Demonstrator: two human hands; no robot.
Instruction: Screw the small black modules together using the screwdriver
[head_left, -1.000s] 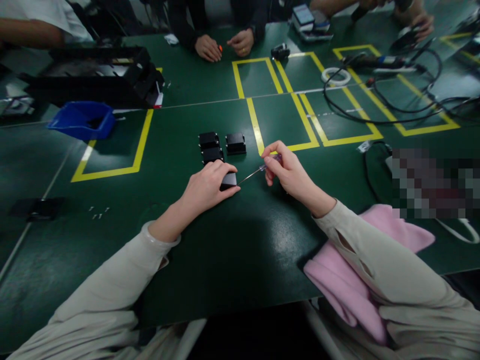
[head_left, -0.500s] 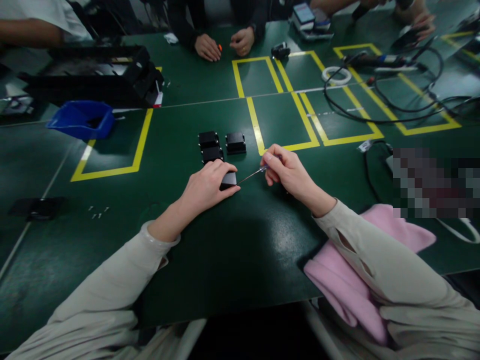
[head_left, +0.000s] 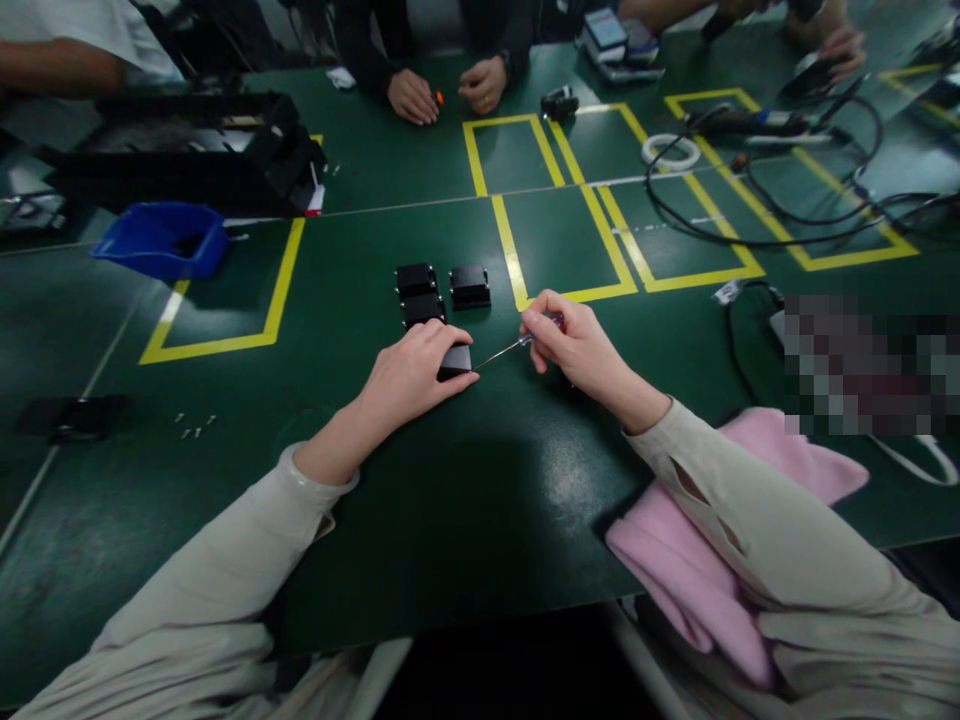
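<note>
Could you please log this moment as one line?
left hand: holding black block | right hand: holding screwdriver, tip at block edge | beyond: three black blocks

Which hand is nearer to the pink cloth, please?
Right: the right hand is beyond and left of the pink cloth; the left hand is farther left.

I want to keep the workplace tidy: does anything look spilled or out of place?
Perhaps a few small metal pieces, probably screws: they lie loose on the table, left of the left hand, outside any container.
</note>
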